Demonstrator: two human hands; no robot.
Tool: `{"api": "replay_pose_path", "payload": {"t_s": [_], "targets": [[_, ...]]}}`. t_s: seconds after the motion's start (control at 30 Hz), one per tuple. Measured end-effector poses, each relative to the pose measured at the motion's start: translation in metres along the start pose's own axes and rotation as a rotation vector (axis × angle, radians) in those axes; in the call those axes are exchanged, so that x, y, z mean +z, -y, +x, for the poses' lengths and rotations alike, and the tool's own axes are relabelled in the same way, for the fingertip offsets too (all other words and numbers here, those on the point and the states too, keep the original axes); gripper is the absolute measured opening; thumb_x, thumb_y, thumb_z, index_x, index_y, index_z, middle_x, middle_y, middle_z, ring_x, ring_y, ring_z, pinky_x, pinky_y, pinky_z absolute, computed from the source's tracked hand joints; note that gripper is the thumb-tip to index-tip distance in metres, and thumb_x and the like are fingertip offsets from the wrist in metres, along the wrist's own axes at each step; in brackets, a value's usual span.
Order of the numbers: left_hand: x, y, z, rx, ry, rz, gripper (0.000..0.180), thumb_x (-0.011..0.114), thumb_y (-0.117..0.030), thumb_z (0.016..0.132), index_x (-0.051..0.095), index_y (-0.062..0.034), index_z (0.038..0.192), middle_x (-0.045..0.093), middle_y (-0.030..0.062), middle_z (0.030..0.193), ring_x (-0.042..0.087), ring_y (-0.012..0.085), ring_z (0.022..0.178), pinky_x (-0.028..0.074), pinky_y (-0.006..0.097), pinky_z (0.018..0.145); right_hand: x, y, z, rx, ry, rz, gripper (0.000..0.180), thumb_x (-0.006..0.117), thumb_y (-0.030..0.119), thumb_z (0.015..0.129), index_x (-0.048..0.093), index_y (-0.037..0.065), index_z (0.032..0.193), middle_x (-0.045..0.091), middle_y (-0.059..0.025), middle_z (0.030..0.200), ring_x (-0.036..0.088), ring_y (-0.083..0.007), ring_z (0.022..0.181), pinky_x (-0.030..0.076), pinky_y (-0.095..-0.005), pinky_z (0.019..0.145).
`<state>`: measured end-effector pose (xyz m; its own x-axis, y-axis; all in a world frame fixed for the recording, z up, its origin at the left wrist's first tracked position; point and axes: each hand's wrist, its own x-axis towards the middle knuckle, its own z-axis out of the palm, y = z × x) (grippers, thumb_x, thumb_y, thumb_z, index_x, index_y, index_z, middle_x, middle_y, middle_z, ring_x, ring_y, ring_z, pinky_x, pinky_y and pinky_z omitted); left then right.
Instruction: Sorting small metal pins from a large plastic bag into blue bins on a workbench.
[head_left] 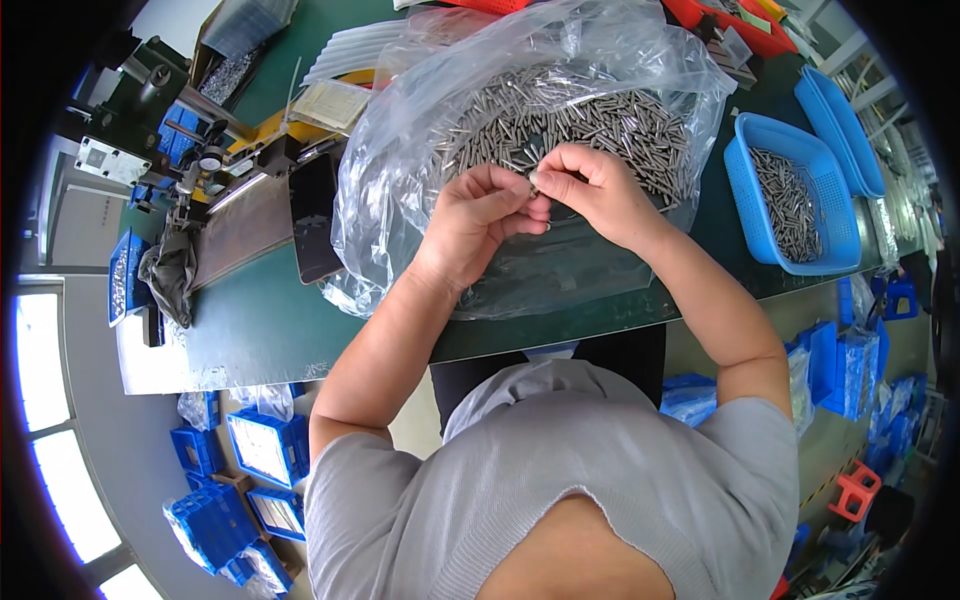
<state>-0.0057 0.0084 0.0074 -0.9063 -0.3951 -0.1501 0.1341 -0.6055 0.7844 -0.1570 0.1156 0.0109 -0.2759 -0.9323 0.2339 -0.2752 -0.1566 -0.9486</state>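
In the head view, the person's own grey short-sleeved top (600, 465) is nearest, with both bare forearms reaching past it over a green tabletop (245, 350). The left hand (470, 220) and right hand (600, 195) meet above a clear plastic bag (385, 205), thumbs and forefingers pinched tip to tip; whether a piece sits between them is too small to tell. A heap of slim metal pins (635, 130) lies in the bag, just beyond the fingertips.

The table's front edge is pale and worn toward the left corner. On that side are a black bench machine (155, 110), a dark flat slab (312, 215) just left of the bag, a crumpled grey cloth (172, 275) and a small blue bin (125, 275). To the right, a blue basket (840, 240) holds more grey pins, with further blue trays (850, 140) beside it.

Beyond the table, blue crates (210, 525) crowd the floor at lower left, near a grey wall (140, 400) and a bright window (75, 490). At lower right, a red stool (855, 490) stands near striped floor tape, with more blue containers (850, 370) above it in view.
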Motion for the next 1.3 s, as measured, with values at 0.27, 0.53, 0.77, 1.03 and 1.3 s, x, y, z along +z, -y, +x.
{"api": "replay_pose_path", "payload": {"t_s": [0.27, 0.53, 0.77, 1.03, 1.3], "targets": [[-0.001, -0.009, -0.002, 0.116, -0.254, -0.049, 0.007, 0.052, -0.004, 0.085, 0.054, 0.0021, 0.086, 0.062, 0.0162, 0.078, 0.063, 0.0231, 0.069, 0.054, 0.032, 0.066, -0.024, 0.005, 0.007, 0.471, -0.115, 0.853, 0.017, 0.05, 0.021, 0.088, 0.056, 0.007, 0.082, 0.049, 0.0, 0.071, 0.041, -0.0073, 0.056, 0.028, -0.0185, 0.042], [-0.004, -0.01, 0.0, 0.204, -0.28, -0.083, 0.005, 0.051, -0.003, 0.085, 0.053, 0.0016, 0.086, 0.062, 0.0158, 0.078, 0.062, 0.0228, 0.069, 0.054, 0.032, 0.066, 0.009, -0.005, 0.004, -0.234, 0.044, -0.757, 0.016, 0.068, 0.014, 0.075, 0.064, 0.007, 0.089, 0.063, -0.005, 0.08, 0.062, -0.0211, 0.07, 0.048, -0.0319, 0.061], [-0.004, -0.012, -0.002, 0.197, -0.286, -0.08, 0.005, 0.051, -0.003, 0.085, 0.053, 0.0017, 0.087, 0.062, 0.0155, 0.078, 0.063, 0.0227, 0.069, 0.054, 0.032, 0.065, 0.009, -0.005, -0.001, -0.287, 0.155, -0.902, 0.013, 0.066, 0.015, 0.073, 0.061, 0.008, 0.083, 0.061, -0.0078, 0.081, 0.06, -0.0271, 0.07, 0.048, -0.0355, 0.06], [-0.002, -0.008, -0.004, 0.083, -0.121, -0.044, 0.004, 0.053, -0.003, 0.087, 0.053, 0.0014, 0.088, 0.063, 0.0158, 0.083, 0.064, 0.0226, 0.074, 0.055, 0.033, 0.069, -0.012, 0.012, 0.006, 0.202, -0.087, 0.153, 0.015, 0.06, 0.015, 0.086, 0.065, 0.004, 0.095, 0.052, 0.0063, 0.069, 0.039, -0.0011, 0.055, 0.03, -0.0178, 0.046], [0.0, -0.001, -0.002, 0.035, 0.002, 0.024, 0.006, 0.051, -0.005, 0.09, 0.053, 0.0004, 0.092, 0.063, 0.015, 0.088, 0.064, 0.0221, 0.081, 0.054, 0.033, 0.075, -0.006, 0.011, 0.003, 0.302, -0.048, 0.417, 0.019, 0.063, 0.02, 0.085, 0.067, 0.005, 0.095, 0.055, 0.006, 0.069, 0.033, 0.0002, 0.052, 0.025, -0.0163, 0.045]]}}
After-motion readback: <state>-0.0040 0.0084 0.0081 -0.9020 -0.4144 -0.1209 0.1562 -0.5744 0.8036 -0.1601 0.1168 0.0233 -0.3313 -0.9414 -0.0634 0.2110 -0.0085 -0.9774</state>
